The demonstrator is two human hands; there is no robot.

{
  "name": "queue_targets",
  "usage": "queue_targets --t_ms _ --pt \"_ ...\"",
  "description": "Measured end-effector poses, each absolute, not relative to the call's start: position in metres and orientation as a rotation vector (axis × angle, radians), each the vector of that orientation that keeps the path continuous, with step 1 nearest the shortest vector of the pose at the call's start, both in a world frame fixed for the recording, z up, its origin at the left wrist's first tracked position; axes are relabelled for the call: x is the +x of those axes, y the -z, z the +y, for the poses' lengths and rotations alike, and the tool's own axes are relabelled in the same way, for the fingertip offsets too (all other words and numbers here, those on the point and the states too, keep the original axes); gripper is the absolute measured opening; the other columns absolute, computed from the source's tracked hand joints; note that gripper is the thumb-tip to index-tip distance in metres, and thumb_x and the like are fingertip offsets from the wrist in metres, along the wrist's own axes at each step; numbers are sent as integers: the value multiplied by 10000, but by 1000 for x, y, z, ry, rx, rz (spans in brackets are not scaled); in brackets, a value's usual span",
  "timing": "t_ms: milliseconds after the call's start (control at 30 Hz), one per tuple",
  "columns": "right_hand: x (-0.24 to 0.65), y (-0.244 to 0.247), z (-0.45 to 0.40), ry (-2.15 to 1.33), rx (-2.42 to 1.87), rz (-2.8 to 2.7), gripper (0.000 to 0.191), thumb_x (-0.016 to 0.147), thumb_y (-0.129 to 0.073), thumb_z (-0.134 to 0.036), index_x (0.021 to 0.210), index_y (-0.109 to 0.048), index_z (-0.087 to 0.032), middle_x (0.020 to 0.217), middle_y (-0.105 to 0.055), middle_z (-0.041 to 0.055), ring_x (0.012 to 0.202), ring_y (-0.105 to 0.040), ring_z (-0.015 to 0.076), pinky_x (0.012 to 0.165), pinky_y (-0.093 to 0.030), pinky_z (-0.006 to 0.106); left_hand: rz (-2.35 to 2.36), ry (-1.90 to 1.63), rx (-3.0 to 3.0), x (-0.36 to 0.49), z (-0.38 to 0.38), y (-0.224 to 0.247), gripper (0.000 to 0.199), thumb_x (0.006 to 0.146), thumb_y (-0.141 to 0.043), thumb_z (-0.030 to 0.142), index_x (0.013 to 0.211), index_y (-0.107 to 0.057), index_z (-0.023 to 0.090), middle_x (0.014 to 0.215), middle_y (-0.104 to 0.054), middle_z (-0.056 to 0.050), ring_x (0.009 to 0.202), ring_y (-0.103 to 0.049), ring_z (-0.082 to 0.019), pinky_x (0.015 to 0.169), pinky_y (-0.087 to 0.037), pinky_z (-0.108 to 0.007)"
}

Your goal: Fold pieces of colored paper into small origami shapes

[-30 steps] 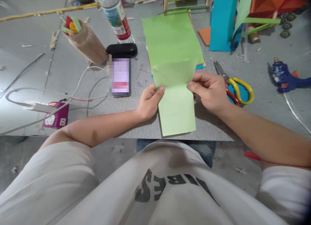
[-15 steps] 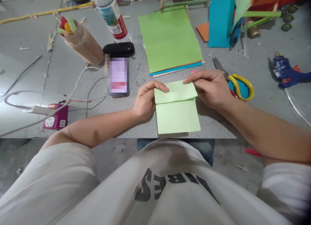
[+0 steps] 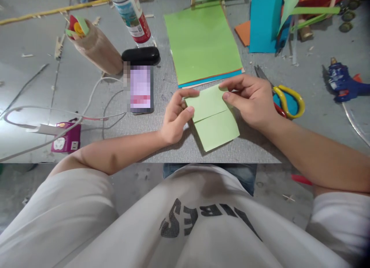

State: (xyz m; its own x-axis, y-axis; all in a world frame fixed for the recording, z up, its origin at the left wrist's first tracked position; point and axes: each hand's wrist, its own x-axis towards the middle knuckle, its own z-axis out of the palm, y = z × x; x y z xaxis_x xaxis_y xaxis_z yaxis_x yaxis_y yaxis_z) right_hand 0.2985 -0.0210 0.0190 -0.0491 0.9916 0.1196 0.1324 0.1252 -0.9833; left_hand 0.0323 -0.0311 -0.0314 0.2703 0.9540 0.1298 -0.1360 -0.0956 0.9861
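A pale green sheet of folded paper (image 3: 216,131) is between my hands near the table's front edge, its upper flap folded down over the lower part. My left hand (image 3: 177,119) grips its left edge, with the thumb at the front and the fingers behind the upper corner. My right hand (image 3: 251,100) pinches the upper right corner between thumb and forefinger. Scissors with yellow and red handles (image 3: 289,102) lie just beyond my right hand. Past the folded paper rests a stack of coloured sheets (image 3: 204,44), a brighter green one on top.
To the left are a phone (image 3: 141,88), a black case (image 3: 141,56), a plastic bottle (image 3: 133,19), a jar with coloured paper pieces (image 3: 98,48), and a purple power adapter (image 3: 68,138) with cables. A blue glue gun (image 3: 343,81) lies at the right, below a blue cardboard piece (image 3: 264,23).
The folded paper has turned, its lower edge now slanting up to the right. My left thumb has moved lower on its left edge, and my right thumb has come onto its front.
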Motion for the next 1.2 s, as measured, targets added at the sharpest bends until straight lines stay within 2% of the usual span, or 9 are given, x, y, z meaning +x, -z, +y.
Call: queue_targets --t_ms 67,167,333,467,533,733,933,1100,1200 --pt "297 -16 -22 -1022 -1164 -1389 183 969 -1057 -371 1036 -904 -294 1067 -855 71 983 -795 254 821 -693 409 858 -1109 1278 36 -30 34 857 1033 -905 899 1659 -623 388 1153 -835 -56 1083 -876 -323 936 -729 -495" --pt "293 -14 -28 -930 -1152 -1391 235 998 -1073 -456 1051 -904 -302 1087 -859 79 947 -794 254 816 -701 426 819 -1085 1269 39 -25 38 971 979 -1018 843 1713 -564 397 1281 -856 -67 1158 -898 -320 965 -743 -475" --pt "295 -18 -32 -943 -1096 -1441 385 943 -1102 -462 1174 -821 -335 1099 -851 24 835 -751 206 761 -666 399 871 -1114 1290 38 -19 41 870 1020 -998 836 1646 -627 360 1260 -897 -62 1025 -906 -260 891 -746 -398" --pt "301 -22 -29 -1094 -1079 -1523 423 943 -1091 -390 1172 -738 -354 771 -681 -70 648 -600 177 615 -515 355 883 -1162 1332 38 -17 41 803 1041 -973 851 1546 -663 309 1273 -920 -74 983 -900 -220 856 -726 -351" --pt "303 -21 -27 -1102 -1068 -1536 412 948 -1084 -356 1158 -730 -355 725 -648 -86 598 -544 166 582 -468 351 876 -1180 1346 38 -16 41 753 1051 -964 851 1474 -684 295 1226 -920 -67 967 -905 -219 831 -720 -343" --pt "306 -9 -18 -1112 -1004 -1442 641 847 -1183 -375 1368 -809 -361 840 -808 -54 740 -709 200 660 -601 358 846 -1309 1447 38 -9 49 687 1029 -987 844 1325 -746 272 1134 -905 -50 992 -908 -225 810 -721 -325" --pt "306 -9 -16 -1088 -1001 -1494 419 850 -1202 -431 1005 -839 -290 927 -857 12 749 -750 194 657 -641 368 755 -1288 1496 38 -5 61 691 1026 -1018 757 1436 -774 256 1313 -931 -97 1135 -919 -258 925 -757 -366" --pt "309 -6 -12 -1318 -1009 -1518 491 867 -1182 -481 1110 -778 -344 715 -733 -76 548 -634 173 483 -482 336 711 -1237 1410 37 -2 59 632 1020 -1034 715 1400 -771 283 1208 -915 -49 1022 -896 -230 846 -734 -350" --pt "311 -6 -8 -1326 -966 -1512 507 856 -1191 -484 1065 -754 -336 688 -660 -97 522 -547 140 475 -445 324 679 -1195 1309 37 -4 50 599 961 -1079 713 1241 -757 293 1098 -858 -6 881 -827 -188 767 -688 -324"
